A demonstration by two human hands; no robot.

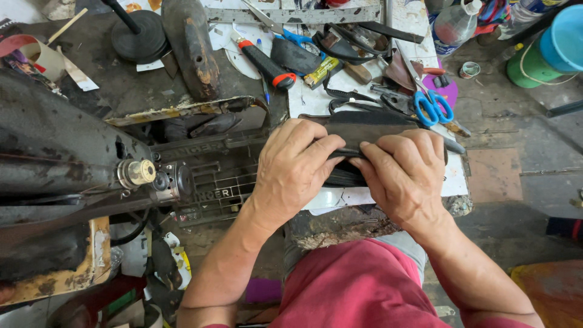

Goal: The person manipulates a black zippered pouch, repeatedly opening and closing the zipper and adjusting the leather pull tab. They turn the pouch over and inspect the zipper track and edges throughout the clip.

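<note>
An old black sewing machine (pixel 73 164) fills the left of the frame, its metal spindle end (pixel 141 172) pointing toward the centre. Above it, in the upper left, a roll of tape (pixel 33 54) lies on the dark worktop (pixel 109 79). Toward the upper middle sits a black-handled tool with red bands (pixel 267 64).

At the centre, the left hand (pixel 294 167) is curled over a dark leather piece (pixel 364 124), fingers pressing down on its near edge. Touching it fingertip to fingertip, the right hand (pixel 404 176) grips the same piece, fingers clamped over the folded edge. The piece lies on the front edge of the bench, mid-frame, partly hidden under both hands.

Just beyond the right hand lie blue-handled scissors (pixel 432 106). In the upper right stand a clear plastic bottle (pixel 454 25) and a green container (pixel 531 64) with a blue lid (pixel 565 36).
</note>
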